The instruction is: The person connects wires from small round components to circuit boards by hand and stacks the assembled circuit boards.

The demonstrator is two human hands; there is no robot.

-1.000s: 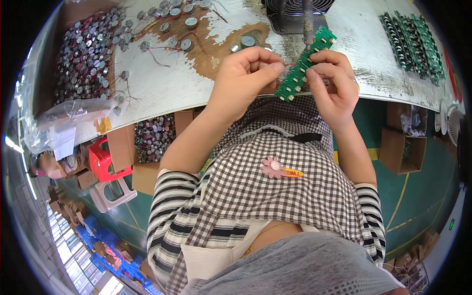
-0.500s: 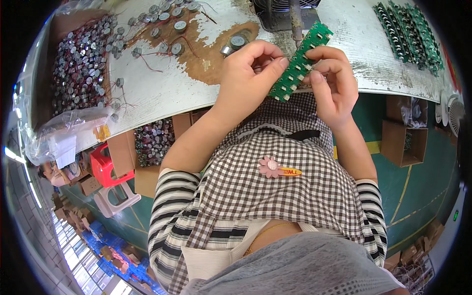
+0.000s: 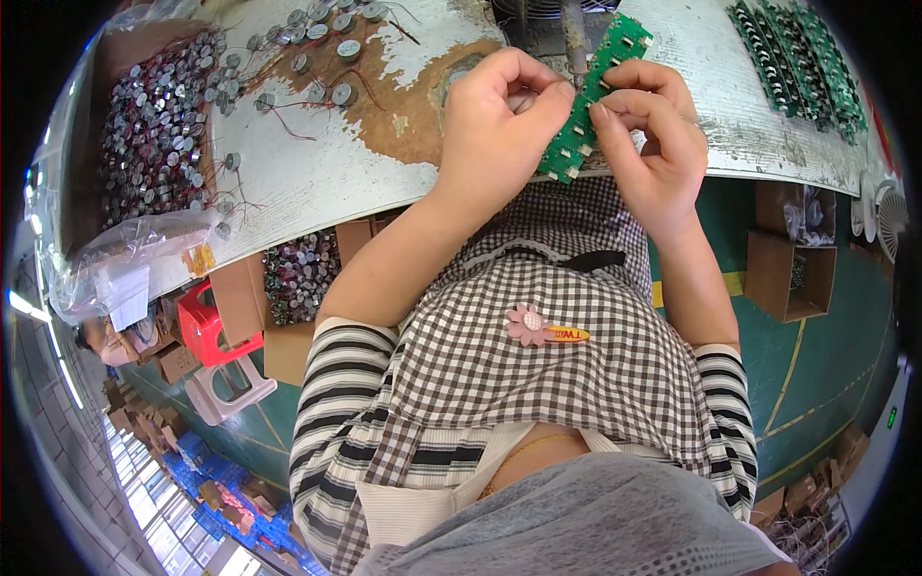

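Note:
A long green circuit board (image 3: 612, 51) with rows of small pale parts is held slantwise over the table's near edge. My right hand (image 3: 658, 144) grips its right edge, thumb and fingers closed against it. My left hand (image 3: 499, 125) is closed in a pinch at the board's left edge. Something greyish shows in the curl of its fingers, too hidden to name. Just beyond the fingertips, a rod-like metal tool (image 3: 574, 43) points down at the board from a stand.
On the worn white table (image 3: 317, 182) lie several small round metal parts (image 3: 344, 94) with red wires. A box (image 3: 158, 125) of similar parts stands at left, stacked green boards (image 3: 802, 72) at far right. Below are a red stool (image 3: 202, 322) and a cardboard box (image 3: 788, 278).
Both hands and the board have moved slightly away from me, bringing the board closer under the metal tool. The left hand now covers the round parts that showed beside it.

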